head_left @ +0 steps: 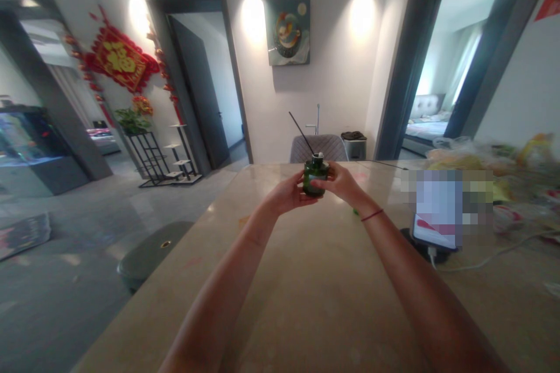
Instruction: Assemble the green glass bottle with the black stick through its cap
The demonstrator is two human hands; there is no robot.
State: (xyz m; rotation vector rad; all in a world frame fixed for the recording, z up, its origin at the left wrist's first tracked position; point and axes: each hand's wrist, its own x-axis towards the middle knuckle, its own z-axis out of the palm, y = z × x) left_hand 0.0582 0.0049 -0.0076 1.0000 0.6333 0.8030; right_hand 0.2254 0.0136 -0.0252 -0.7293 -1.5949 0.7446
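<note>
A small dark green glass diffuser bottle (pixel 315 185) is held upright between both hands over the far part of the table. It has a pale label on its front and a white piece at its neck. One thin black stick (pixel 301 133) leans up and left out of its mouth. My left hand (pixel 287 193) is closed around the bottle's left side and lower edge. From the right, my right hand (pixel 343 182) grips the bottle, with fingers across its front. Partly hidden by my right wrist, a small green thing (pixel 356 211) lies on the table.
The beige table (pixel 306 297) spans the foreground. At right, a lit phone (pixel 437 215) on a dark stand has a white cable, beside plastic bags (pixel 476 154). A quilted chair (pixel 320 147) stands beyond the far edge, and a green stool (pixel 151 253) at left.
</note>
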